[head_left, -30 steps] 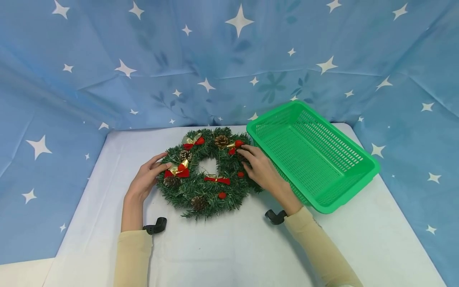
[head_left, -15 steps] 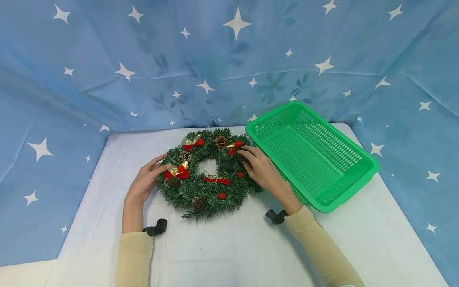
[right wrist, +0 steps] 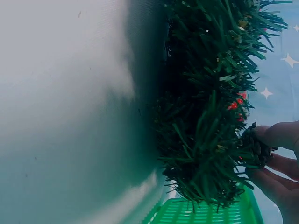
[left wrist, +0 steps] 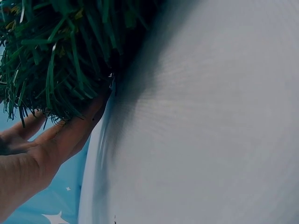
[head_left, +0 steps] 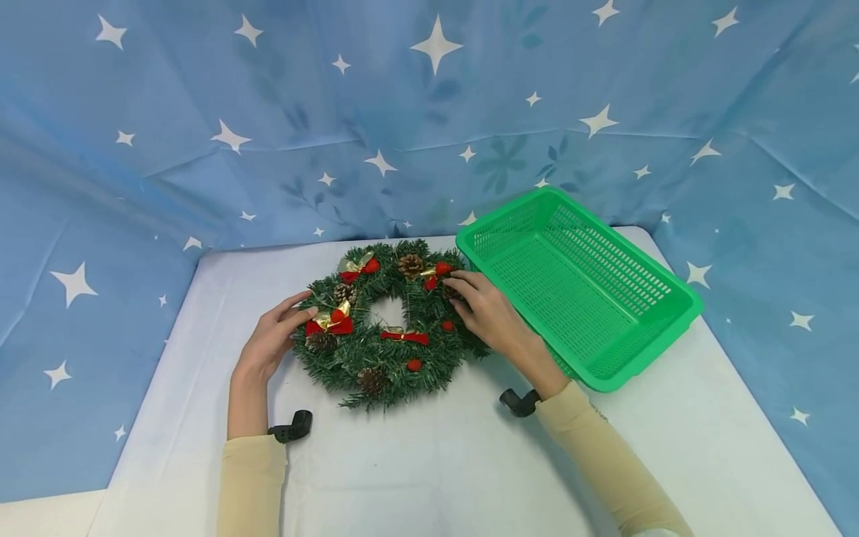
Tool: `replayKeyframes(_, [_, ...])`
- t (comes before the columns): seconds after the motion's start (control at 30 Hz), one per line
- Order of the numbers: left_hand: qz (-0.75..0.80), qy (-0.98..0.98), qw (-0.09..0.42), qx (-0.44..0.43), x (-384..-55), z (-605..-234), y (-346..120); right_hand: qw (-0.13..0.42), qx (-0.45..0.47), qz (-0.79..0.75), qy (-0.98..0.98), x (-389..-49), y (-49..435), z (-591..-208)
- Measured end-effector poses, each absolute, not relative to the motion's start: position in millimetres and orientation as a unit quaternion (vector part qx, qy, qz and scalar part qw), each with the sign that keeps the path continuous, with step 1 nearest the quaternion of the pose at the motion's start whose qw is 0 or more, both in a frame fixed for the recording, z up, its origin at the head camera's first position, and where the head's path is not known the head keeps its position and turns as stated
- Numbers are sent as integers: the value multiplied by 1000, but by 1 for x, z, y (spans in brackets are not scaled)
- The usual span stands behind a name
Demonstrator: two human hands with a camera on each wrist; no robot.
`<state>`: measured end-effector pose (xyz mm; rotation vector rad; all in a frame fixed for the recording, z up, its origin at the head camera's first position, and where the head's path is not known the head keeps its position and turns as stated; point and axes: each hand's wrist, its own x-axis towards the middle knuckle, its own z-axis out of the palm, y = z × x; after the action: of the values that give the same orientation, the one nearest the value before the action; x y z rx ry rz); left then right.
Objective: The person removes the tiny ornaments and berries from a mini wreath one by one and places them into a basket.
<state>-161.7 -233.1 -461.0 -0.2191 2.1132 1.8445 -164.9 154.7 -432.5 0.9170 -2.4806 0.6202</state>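
A green Christmas wreath (head_left: 396, 373) lies on the white table, trimmed with red and gold bows (head_left: 329, 322), pinecones (head_left: 411, 265) and red berries. At its left edge my left hand (head_left: 265, 339) grips the rim, thumb over the top. The left wrist view has the fingers (left wrist: 79, 128) reaching along the wreath's outer side and underneath it. My right hand (head_left: 493, 317) is at the right rim; in the right wrist view its thumb and fingers pinch a dark pinecone (right wrist: 254, 147) on the wreath's outer part.
A green plastic basket (head_left: 631, 380) with perforated sides stands right of the wreath, near my right forearm. White cloth covers the table (head_left: 403, 470). A blue curtain (head_left: 282, 82) with white stars hangs behind and at both sides.
Both hands keep their places on the wreath. The head view has shifted slightly, so the basket and curtain appear a little further left.
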Motion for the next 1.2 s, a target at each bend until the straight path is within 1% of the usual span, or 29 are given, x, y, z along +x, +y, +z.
replayKeyframes(0.3, [647,742,162,-74,-161,-461,-233,194,328,229,-896,-163,157,-423])
replayKeyframes(0.67, [645,743,163,-75,-161,-460,-232,134,310,298,-892,-161,161,-407])
replayKeyframes(0.93, [650,739,162,-74,-163,-459,-232,86,270,360,-889,-162,162,-392])
replayKeyframes(1.2, [649,740,161,-71,-160,-456,-232,58,237,388,-889,-161,166,-378])
